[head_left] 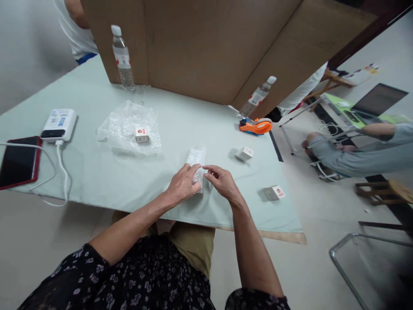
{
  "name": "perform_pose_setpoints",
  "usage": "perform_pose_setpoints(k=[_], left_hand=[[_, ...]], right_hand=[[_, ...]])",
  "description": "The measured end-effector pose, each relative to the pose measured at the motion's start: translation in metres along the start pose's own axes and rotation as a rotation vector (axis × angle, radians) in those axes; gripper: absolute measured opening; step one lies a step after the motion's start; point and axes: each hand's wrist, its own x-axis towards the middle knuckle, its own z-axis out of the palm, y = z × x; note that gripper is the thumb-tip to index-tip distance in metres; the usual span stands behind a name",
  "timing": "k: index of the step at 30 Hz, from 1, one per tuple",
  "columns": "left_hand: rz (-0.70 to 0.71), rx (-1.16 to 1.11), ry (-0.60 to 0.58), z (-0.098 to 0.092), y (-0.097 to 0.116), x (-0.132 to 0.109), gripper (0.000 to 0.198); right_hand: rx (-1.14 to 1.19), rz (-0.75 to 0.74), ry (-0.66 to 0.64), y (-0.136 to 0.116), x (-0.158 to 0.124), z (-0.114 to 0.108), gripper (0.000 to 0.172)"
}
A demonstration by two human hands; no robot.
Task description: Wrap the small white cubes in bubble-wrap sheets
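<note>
In front of me on the table lies a small bubble-wrapped packet (196,157), long and narrow. My left hand (183,184) is closed on its near part, thumb and index finger pressing the wrap. At the packet's right edge, my right hand (223,182) makes a pinch with thumb and index finger; what is between those fingertips is too small to make out. Left of the packet, a small white box (142,134) rests on a loose sheet of bubble wrap (112,125). Two similar boxes, one nearer the back (245,154) and one nearer the front (274,193), stand to the right.
An orange tape dispenser (256,126) lies at the back right. Water bottles stand at the left (123,60) and right (258,98) before a tall cardboard panel (206,47). A power bank (60,124) and phone (20,161) lie left, joined by cable. Another person (364,148) sits at right.
</note>
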Motion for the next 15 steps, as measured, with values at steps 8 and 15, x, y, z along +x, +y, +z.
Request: perform_pose_setpoints(k=[8,15], left_hand=[[-0.063,0.061,-0.101,-0.002,0.003,0.010,0.035],[-0.066,0.077,-0.128,-0.006,0.008,0.010,0.041]], right_hand=[[0.043,0.091,0.145,0.019,0.029,0.015,0.033],[0.104,0.249,0.118,0.037,0.082,0.021,0.044]])
